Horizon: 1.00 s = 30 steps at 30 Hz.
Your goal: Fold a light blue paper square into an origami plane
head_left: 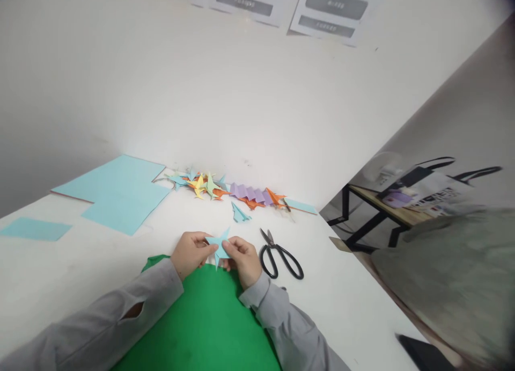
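The light-blue folded paper shape (pixel 219 245) was held above the green sheet (pixel 201 322), pinched between both hands. The left hand (pixel 191 253) fingers gripped its left point, the right hand (pixel 243 259) fingers its right side; black scissors (pixel 279 255) lay just right on the tabletop (pixel 341 306).

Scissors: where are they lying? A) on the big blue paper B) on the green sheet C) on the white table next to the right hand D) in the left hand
C: the black-handled scissors lie on the white table beside the right hand.
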Tool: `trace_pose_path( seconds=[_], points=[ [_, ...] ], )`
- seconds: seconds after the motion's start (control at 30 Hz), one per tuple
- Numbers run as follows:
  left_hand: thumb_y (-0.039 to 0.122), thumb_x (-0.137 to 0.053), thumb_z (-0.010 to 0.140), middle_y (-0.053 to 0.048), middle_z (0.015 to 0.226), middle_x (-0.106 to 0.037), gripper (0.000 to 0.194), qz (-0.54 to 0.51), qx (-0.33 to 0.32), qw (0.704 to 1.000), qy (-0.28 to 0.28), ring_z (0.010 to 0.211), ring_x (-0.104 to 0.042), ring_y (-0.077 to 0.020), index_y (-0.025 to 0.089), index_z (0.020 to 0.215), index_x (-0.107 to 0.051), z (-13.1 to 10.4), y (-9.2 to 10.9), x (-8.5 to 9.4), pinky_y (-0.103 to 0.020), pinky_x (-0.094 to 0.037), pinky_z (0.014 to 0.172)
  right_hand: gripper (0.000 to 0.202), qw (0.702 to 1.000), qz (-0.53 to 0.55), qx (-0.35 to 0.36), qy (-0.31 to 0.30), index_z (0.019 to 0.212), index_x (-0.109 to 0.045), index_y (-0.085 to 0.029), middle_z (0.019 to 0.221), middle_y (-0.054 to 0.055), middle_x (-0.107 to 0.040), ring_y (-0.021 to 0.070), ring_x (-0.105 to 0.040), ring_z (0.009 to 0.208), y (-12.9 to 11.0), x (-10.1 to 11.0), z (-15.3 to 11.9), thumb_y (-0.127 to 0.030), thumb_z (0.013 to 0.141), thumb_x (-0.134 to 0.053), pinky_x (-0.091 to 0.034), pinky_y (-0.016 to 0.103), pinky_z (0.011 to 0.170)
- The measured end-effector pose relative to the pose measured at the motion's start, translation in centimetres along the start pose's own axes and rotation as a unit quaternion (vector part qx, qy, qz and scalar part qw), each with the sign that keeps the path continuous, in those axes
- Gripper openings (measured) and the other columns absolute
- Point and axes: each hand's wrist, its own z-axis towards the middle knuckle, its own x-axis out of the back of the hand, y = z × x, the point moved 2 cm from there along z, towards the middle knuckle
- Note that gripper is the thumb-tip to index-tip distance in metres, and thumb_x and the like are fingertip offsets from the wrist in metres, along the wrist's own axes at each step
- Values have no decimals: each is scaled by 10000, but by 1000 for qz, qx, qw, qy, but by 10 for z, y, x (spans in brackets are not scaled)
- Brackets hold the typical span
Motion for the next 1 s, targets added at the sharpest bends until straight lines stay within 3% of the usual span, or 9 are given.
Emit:
trace_pose_path(
  seconds=[0.13, 0.3, 0.5, 0.6, 0.63, 0.7, 0.83, 0.93, 1.0],
  points=[
    [246, -743, 510, 19, 514, -580, 203, -93, -9, 996, 16, 487, -531, -104, 126, 613, -617, -2, -1, -7, -226, -451, 515, 325, 999, 2, 5, 54, 715, -578, -156, 409, -47, -547, 65, -435, 319, -1, -1, -3, -455, 629, -670, -320, 176, 344],
    [315, -726, 555, 12, 513, -565, 230, -174, 22, 984, -36, 499, -540, -119, 131, 548, -588, -7, -3, -19, -275, -484, 582, 341, 999, -12, 29, 41, 630, -544, -170, 411, -37, -557, 102, -498, 361, -10, -8, -11, -483, 595, -676, -369, 211, 372],
    [226, -767, 501, 28, 503, -533, 232, -209, 45, 976, 38, 546, -558, -100, 114, 500, -564, -8, 1, -10, -273, -531, 664, 316, 985, -142, 76, 65, 549, -501, -189, 434, -8, -566, 122, -510, 392, -15, 10, -14, -460, 687, -587, -434, 256, 444],
    [206, -768, 497, 5, 528, -575, 228, -213, 59, 972, 75, 529, -574, -110, 115, 520, -561, -7, 3, 0, -276, -545, 611, 209, 919, -280, 162, 224, 709, -561, -190, 647, 35, -636, 173, -586, 580, -25, 42, -17, -399, 710, -550, -471, 315, 611],
    [194, -766, 499, -3, 538, -586, 220, -210, 67, 972, 85, 514, -574, -110, 115, 536, -564, -7, 3, 2, -271, -545, 578, 203, 887, -332, 156, 282, 763, -564, -184, 720, 56, -646, 193, -599, 656, -28, 52, -19, -377, 724, -518, -467, 335, 671],
    [164, -746, 524, -3, 550, -593, 182, -216, 69, 969, 103, 510, -577, -103, 119, 552, -573, -5, 3, 7, -246, -541, 550, 274, 835, -439, 85, 321, 967, -534, -161, 906, 95, -640, 216, -607, 795, -35, 68, -22, -313, 755, -454, -451, 343, 734],
    [116, -705, 575, -2, 576, -601, 118, -229, 70, 962, 130, 539, -591, -92, 131, 563, -589, -3, 3, 12, -229, -546, 610, 455, 686, -667, -80, 280, 1141, -469, -120, 1050, 180, -562, 332, -536, 978, -40, 77, -27, -336, 741, -473, -423, 421, 754],
    [97, -699, 583, -3, 576, -602, 118, -240, 63, 960, 132, 548, -594, -94, 131, 549, -592, -2, 4, 11, -233, -550, 629, 388, 646, -722, -128, 212, 1137, -481, -100, 1041, 208, -551, 337, -540, 986, -38, 76, -28, -240, 784, -400, -410, 415, 760],
    [88, -708, 569, 6, 554, -589, 139, -251, 54, 957, 137, 533, -584, -89, 131, 526, -583, -3, 4, 11, -228, -552, 625, 417, 642, -731, -130, 193, 1165, -453, -81, 1027, 228, -554, 340, -546, 977, -38, 79, -28, -217, 773, -407, -405, 404, 755]
  ],
)
